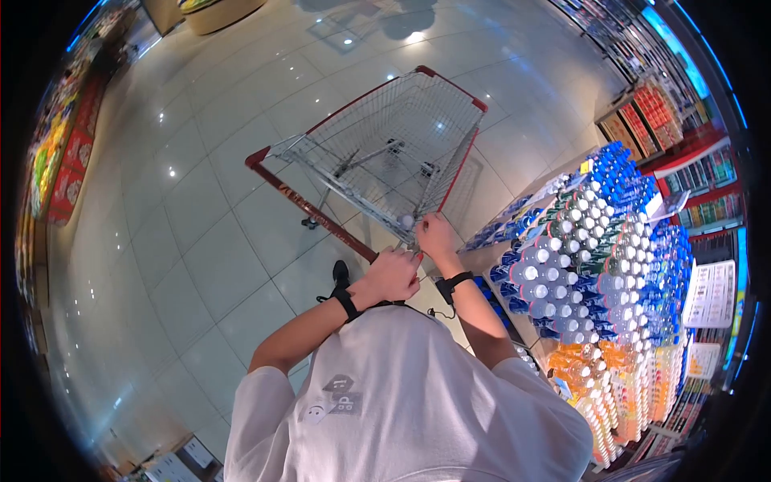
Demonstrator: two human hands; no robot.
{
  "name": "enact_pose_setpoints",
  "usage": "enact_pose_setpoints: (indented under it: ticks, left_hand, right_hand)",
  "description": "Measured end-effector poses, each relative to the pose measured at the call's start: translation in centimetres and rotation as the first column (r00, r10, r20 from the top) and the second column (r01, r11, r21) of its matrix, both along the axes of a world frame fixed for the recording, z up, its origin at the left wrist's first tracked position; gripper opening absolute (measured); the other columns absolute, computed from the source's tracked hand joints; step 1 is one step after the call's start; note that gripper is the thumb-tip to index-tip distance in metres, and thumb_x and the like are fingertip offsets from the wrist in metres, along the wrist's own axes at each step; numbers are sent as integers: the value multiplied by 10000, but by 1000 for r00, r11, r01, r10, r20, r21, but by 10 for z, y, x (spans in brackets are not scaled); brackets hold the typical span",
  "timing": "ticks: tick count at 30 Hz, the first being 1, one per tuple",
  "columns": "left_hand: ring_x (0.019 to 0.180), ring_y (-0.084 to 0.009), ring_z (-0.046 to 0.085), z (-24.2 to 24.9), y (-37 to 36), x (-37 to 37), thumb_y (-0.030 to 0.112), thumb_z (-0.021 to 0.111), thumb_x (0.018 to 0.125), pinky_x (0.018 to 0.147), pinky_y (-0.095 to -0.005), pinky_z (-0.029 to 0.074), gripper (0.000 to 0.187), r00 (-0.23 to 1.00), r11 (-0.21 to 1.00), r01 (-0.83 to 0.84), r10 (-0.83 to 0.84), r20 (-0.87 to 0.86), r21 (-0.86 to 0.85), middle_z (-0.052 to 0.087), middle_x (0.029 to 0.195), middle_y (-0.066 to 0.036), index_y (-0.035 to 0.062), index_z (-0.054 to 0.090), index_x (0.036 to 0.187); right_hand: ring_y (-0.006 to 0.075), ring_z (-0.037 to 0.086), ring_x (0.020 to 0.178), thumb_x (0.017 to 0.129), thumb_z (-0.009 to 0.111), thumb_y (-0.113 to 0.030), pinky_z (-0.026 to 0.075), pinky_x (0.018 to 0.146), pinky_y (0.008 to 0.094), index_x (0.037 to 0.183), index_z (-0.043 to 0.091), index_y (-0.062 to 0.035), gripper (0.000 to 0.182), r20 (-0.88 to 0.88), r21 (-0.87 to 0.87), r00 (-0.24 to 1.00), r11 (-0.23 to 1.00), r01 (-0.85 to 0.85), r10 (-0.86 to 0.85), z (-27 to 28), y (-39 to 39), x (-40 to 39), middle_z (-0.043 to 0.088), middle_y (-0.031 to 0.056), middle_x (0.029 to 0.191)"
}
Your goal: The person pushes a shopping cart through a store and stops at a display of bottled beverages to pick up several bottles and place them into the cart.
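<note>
A wire shopping cart (385, 120) with red trim stands in front of me, with no goods visible in its basket. My left hand (391, 275) is closed over the right end of its dark red handle (309, 207). Just ahead, my right hand (436, 237) is at the cart's near right corner with fingers curled. What those fingers grip is hidden. Beside them shows a small pale round thing (407, 221), too small to name. Both wrists wear black bands.
To my right rises a large stack of bottled drinks (554, 281), close to the cart. Boxed goods (642, 120) stand farther back on that side. Produce displays (72, 169) line the far left. Glossy floor tiles (201, 257) extend left and ahead.
</note>
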State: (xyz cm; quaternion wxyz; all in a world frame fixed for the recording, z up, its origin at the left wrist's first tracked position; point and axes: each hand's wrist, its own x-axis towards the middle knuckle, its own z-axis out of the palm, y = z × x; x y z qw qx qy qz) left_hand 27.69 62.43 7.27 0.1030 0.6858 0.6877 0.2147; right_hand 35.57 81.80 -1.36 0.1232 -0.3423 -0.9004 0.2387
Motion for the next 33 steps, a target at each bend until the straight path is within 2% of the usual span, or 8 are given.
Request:
enact_pose_setpoints:
  ticks: [6,9,12,18,21,22,26,33]
  left_hand:
    - [870,-347,702,0,4,3,320,686,839,788,-488,512,318,999,999,16,-15,33,-39,702,876,-158,18,686,937]
    - [875,-345,704,-3,6,6,321,697,842,810,-499,524,311,1000,1000,24,-24,-13,-18,702,888,-156,23,690,932]
    - [881,-346,705,0,7,10,315,708,838,833,-512,533,300,1000,1000,-15,15,11,-8,698,875,-154,25,688,913]
    - [854,-372,694,5,11,11,286,722,834,792,-508,543,263,999,1000,-7,8,44,-19,687,841,-158,29,667,847]
    - [831,-371,689,5,9,12,276,749,825,769,-521,540,245,995,997,-79,79,55,0,682,834,-145,48,660,827]
    - [831,-371,689,6,11,12,276,749,825,769,-521,540,245,997,998,-55,55,47,-5,682,834,-145,48,660,827]
    - [825,-388,688,6,9,11,274,753,830,767,-525,540,241,997,998,-67,68,40,-14,686,839,-153,49,666,830]
    - [837,-417,705,-3,11,13,267,750,882,770,-537,545,218,995,994,-98,99,-15,38,712,841,-168,51,721,881]
  right_hand:
    - [434,708,955,973,681,-141,571,806,488,1047,704,-40,128,-155,-130,984,989,70,-90,-19,-1,23,716,192,1085]
    - [402,720,857,972,695,-130,588,785,481,1125,710,-29,183,-341,-175,940,981,-87,22,-10,-5,50,707,180,1185]
    - [375,721,835,968,711,-117,587,783,466,1219,719,-33,265,-307,-300,952,951,-75,-22,19,-19,90,687,169,1264]
    - [319,787,952,933,778,-170,608,867,412,1168,745,-1,291,-69,-481,930,829,286,-361,-30,-18,247,794,182,1028]
    - [355,782,1013,913,799,-222,614,888,437,1168,759,-28,323,-25,-359,867,814,457,-498,-34,-39,338,795,199,1070]
    - [283,789,929,952,792,-245,612,829,393,1211,736,-8,355,110,-255,824,785,565,-557,-40,-45,366,798,163,1050]
    - [249,778,811,948,774,-252,605,734,400,1239,744,3,388,209,-311,670,601,736,-712,-40,-72,454,807,183,988]
    - [384,714,998,960,747,-195,578,852,467,1378,626,-11,473,-92,16,463,464,886,-881,-4,-77,500,727,213,1102]
